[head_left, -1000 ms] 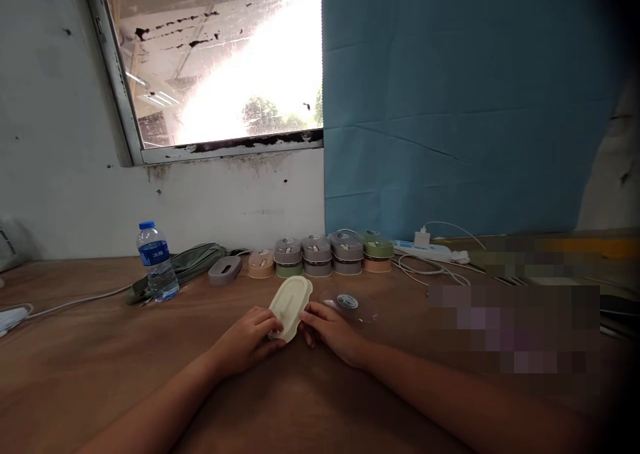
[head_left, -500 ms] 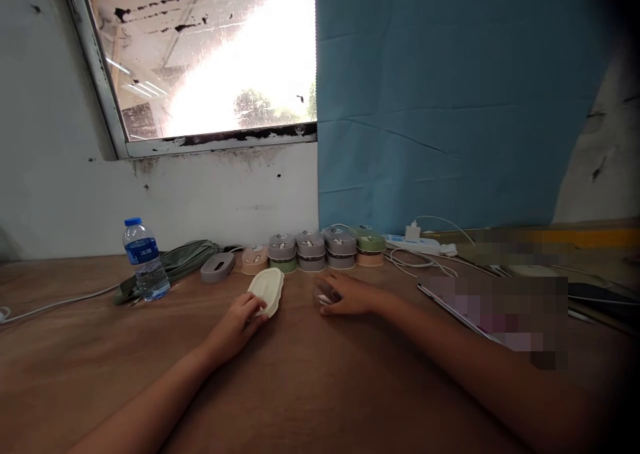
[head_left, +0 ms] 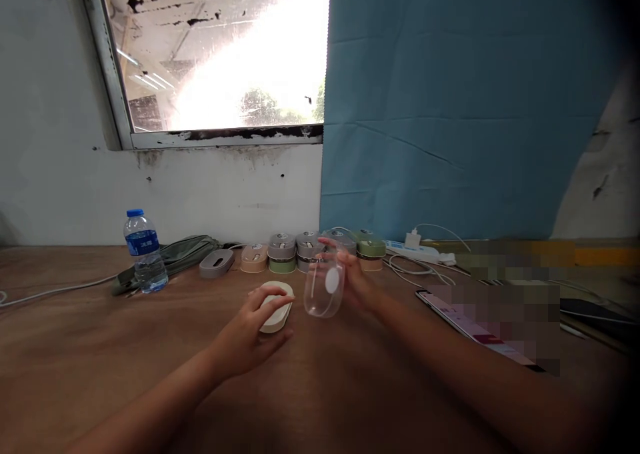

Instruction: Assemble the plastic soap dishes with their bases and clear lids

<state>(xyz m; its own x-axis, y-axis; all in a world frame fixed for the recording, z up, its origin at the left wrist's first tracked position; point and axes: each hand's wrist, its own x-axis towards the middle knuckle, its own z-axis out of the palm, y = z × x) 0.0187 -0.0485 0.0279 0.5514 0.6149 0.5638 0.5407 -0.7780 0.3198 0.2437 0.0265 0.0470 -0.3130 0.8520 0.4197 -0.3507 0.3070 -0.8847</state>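
Holding clear cover (head_left: pixel 323 301), right hand (head_left: pixel 359 282) raised, left hand (head_left: pixel 250 331) spread (over lid (head_left: pixel 277 317))

- My L forearm (head_left: pixel 160 401) runs in from bottom L, angled fwd & inward; wrist (head_left: pixel 213 364) approx. straight.
- L hand (head_left: pixel 247 331) palm down, fingers (head_left: pixel 273 303) reaching fwd & to R, slightly bent; thumb (head_left: pixel 277 342) spread well apart from them, pointing R.
- R forearm (head_left: pixel 440 357) comes from bottom R, slanting fwd & to L.
- R hand (head_left: pixel 357 277) farther fwd than L, raised, gripping; fingers (head_left: pixel 331 243) point L, a bit blurry; thumb pos. unclear.
- Hands apart, not touching; both arms bare.
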